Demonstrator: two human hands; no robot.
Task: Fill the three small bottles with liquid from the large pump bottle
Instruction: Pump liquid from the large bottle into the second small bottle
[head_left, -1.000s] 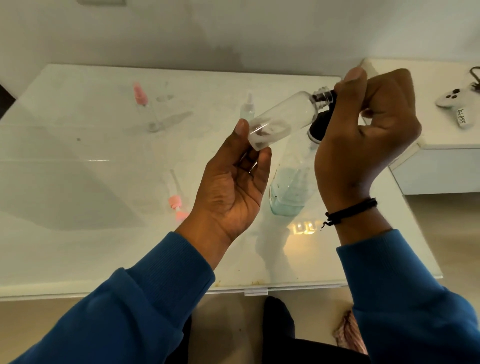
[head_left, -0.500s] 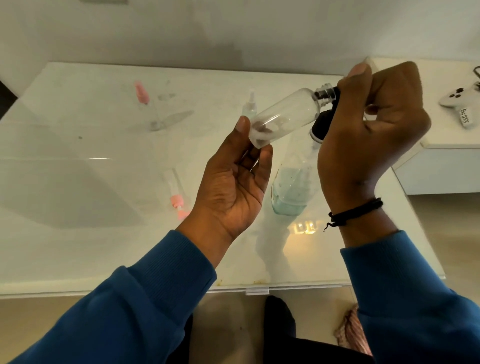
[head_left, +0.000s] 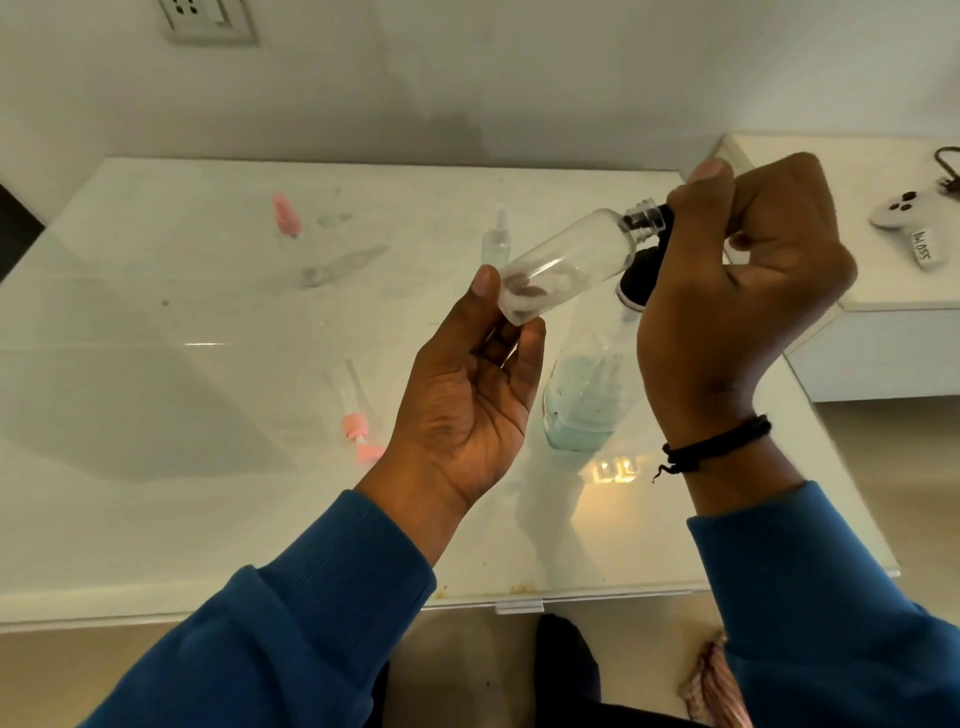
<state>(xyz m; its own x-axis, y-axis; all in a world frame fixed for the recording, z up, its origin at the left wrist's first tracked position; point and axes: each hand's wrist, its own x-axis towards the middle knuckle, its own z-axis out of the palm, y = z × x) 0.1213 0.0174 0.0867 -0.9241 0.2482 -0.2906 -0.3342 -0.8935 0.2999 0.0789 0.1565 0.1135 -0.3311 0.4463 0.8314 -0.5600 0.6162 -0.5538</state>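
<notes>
Pinched at its base by the left hand (head_left: 467, 395), the small clear bottle (head_left: 566, 265) meets the right hand (head_left: 737, 291), which curls round the pump head (head_left: 641, 275).

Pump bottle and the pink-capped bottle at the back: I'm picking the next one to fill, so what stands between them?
Head view: a small clear bottle with a pale cap.

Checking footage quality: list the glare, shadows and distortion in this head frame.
Head view: a warm glare patch on the glass table just in front of the large pump bottle; the arms cast a broad soft shadow at left; wide-angle bending curves the table edges; the clear small bottle is sharp.
</notes>
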